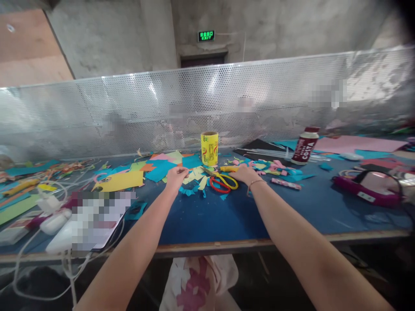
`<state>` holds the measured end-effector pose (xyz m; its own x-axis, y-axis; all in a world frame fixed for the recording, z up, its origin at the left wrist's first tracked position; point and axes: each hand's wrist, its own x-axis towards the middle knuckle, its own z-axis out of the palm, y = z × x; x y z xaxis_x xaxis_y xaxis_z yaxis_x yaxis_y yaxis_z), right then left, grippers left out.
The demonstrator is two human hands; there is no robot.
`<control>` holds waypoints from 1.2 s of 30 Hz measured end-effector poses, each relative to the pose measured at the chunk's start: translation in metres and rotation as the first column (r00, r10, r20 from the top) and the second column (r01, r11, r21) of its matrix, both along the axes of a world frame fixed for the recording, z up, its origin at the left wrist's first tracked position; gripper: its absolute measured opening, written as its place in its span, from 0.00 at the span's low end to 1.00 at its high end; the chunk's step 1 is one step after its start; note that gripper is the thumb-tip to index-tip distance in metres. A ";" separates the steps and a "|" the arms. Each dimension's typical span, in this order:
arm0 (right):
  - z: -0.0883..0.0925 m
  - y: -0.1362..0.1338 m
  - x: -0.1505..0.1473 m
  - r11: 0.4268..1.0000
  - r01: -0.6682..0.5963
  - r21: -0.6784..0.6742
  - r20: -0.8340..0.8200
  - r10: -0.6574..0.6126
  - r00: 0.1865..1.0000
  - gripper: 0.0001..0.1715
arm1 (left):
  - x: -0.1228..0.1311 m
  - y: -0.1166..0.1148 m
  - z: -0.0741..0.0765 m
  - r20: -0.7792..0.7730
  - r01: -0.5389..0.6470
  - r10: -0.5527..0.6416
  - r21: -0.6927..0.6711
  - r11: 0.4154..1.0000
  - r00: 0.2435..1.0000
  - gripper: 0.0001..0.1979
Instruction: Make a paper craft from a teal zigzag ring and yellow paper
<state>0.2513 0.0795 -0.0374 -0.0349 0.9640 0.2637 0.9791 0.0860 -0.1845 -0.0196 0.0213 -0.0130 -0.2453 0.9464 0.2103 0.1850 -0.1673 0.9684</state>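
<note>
Reaches with the right hand (246, 174) to a yellow-orange tool (228, 169) lying just right of the foot of the yellow roll (209, 149). Has fingers at the tool's right end; cannot tell whether clamped on it or merely touching. Has the left hand (177, 178) in front of the roll and to its left, thumb and fingertips drawn together above the paper scraps (196, 173); cannot tell whether closed on a piece of paper.

Has scissors (221, 177) between the two hands, just in front of the roll, with one red and one yellow handle loop and blades towards the roll's foot. Has the roll upright on a blue tabletop (214, 220).

Shows, left of the roll, blue sheets (161, 169), then a yellow sheet (121, 180) farther out. Shows, right of the roll, pink and teal strips (275, 166), a small patterned tube (285, 184) in front of them, and beyond these a dark red and white bottle (305, 147) marked COSTA. Includes, farthest right of the roll, a purple device (366, 192). Has, behind the roll, a perforated metal screen (194, 108), with a green exit sign (206, 36) higher up.
</note>
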 end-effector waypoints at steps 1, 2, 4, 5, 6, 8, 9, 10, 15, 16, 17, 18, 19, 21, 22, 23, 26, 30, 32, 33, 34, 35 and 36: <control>0.000 0.001 0.000 0.999 0.034 -0.013 -0.001 -0.034 0.999 0.31 | 0.000 -0.001 0.000 -0.023 0.005 -0.005 0.003 1.000 1.000 0.06; 0.001 0.001 -0.001 0.996 0.079 -0.046 0.002 -0.079 0.997 0.29 | 0.000 -0.001 0.000 -0.043 0.009 -0.008 0.004 1.000 0.999 0.07; 0.008 0.000 -0.002 0.987 0.122 -0.102 0.019 -0.121 0.992 0.25 | 0.000 -0.001 0.001 -0.073 0.008 -0.008 0.001 1.000 0.997 0.07; 0.012 -0.002 -0.003 0.987 0.114 -0.110 0.025 -0.112 0.993 0.23 | 0.001 -0.001 0.001 -0.084 0.007 -0.007 -0.001 1.000 0.996 0.08; 0.017 -0.005 -0.004 0.990 0.104 -0.097 0.023 -0.102 0.995 0.22 | 0.001 -0.002 0.001 -0.096 0.008 -0.008 -0.003 1.000 0.995 0.08; 0.025 -0.011 -0.008 0.991 0.133 -0.034 -0.019 -0.134 0.991 0.22 | 0.001 -0.002 0.002 -0.119 0.015 -0.015 -0.003 1.000 0.993 0.08; 0.029 -0.014 -0.011 0.990 0.140 0.007 -0.049 -0.139 0.989 0.22 | 0.001 -0.002 0.002 -0.125 0.019 -0.019 -0.003 1.000 0.992 0.08; 0.032 -0.018 -0.015 0.989 0.139 0.053 -0.069 -0.136 0.988 0.23 | 0.001 -0.002 0.003 -0.125 0.021 -0.021 -0.006 1.000 0.992 0.08; 0.038 -0.035 -0.039 0.983 0.032 0.179 -0.131 -0.008 0.991 0.25 | 0.000 -0.003 0.004 -0.100 -0.010 0.006 -0.036 0.999 0.995 0.05; 0.038 -0.038 -0.044 0.981 -0.003 0.196 -0.122 0.027 0.992 0.24 | 0.000 -0.002 0.004 -0.096 -0.010 0.006 -0.036 0.999 0.995 0.05; 0.038 -0.040 -0.048 0.976 -0.037 0.212 -0.110 0.062 0.992 0.24 | 0.000 -0.002 0.004 -0.089 -0.007 0.004 -0.034 0.999 0.996 0.04; 0.038 -0.041 -0.051 0.972 -0.059 0.226 -0.103 0.084 0.991 0.23 | 0.000 -0.001 0.003 -0.078 -0.002 -0.001 -0.034 0.999 0.997 0.03; 0.038 -0.042 -0.054 0.968 -0.081 0.238 -0.095 0.106 0.990 0.22 | 0.000 -0.001 0.003 -0.065 0.001 -0.004 -0.035 0.999 0.998 0.03; 0.038 -0.044 -0.057 0.961 -0.112 0.253 -0.085 0.138 0.987 0.21 | 0.000 -0.001 0.003 -0.043 0.002 -0.004 -0.037 0.999 0.999 0.03; 0.038 -0.045 -0.059 0.957 -0.128 0.258 -0.080 0.154 0.985 0.20 | 0.000 0.000 0.002 -0.040 -0.001 0.000 -0.034 0.999 0.999 0.03; 0.039 -0.046 -0.060 0.954 -0.144 0.265 -0.075 0.169 0.983 0.19 | 0.000 -0.001 0.003 -0.044 -0.004 0.002 -0.031 1.000 0.999 0.03; 0.042 -0.051 -0.063 0.943 -0.177 0.282 -0.063 0.202 0.977 0.16 | 0.001 -0.001 0.003 -0.063 -0.007 0.005 -0.024 1.000 0.998 0.03; 0.045 -0.057 -0.066 0.939 -0.193 0.285 -0.046 0.214 0.976 0.15 | 0.001 -0.001 0.003 -0.049 0.008 -0.009 -0.022 1.000 0.999 0.03; 0.046 -0.059 -0.067 0.941 -0.196 0.277 -0.037 0.215 0.976 0.15 | 0.001 -0.002 0.002 -0.046 0.013 -0.014 -0.016 1.000 0.999 0.03; 0.046 -0.059 -0.067 0.941 -0.198 0.273 -0.034 0.215 0.976 0.15 | 0.001 -0.002 0.002 -0.048 0.013 -0.013 -0.013 1.000 0.999 0.03; 0.046 -0.059 -0.067 0.942 -0.197 0.271 -0.033 0.214 0.976 0.15 | 0.000 -0.001 0.002 -0.052 0.013 -0.013 -0.011 1.000 0.999 0.03; 0.045 -0.059 -0.067 0.943 -0.196 0.268 -0.034 0.213 0.976 0.15 | 0.000 -0.001 0.001 -0.055 0.012 -0.013 -0.012 1.000 0.998 0.03; 0.045 -0.058 -0.067 0.944 -0.195 0.266 -0.037 0.212 0.977 0.15 | 0.000 -0.001 0.001 -0.057 0.014 -0.015 -0.012 1.000 0.998 0.03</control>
<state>0.1844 0.0211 0.0078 -0.1980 0.8361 0.5116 0.9226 0.3352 -0.1908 -0.0194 0.0203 -0.0120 -0.2194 0.9521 0.2130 0.2372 -0.1597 0.9582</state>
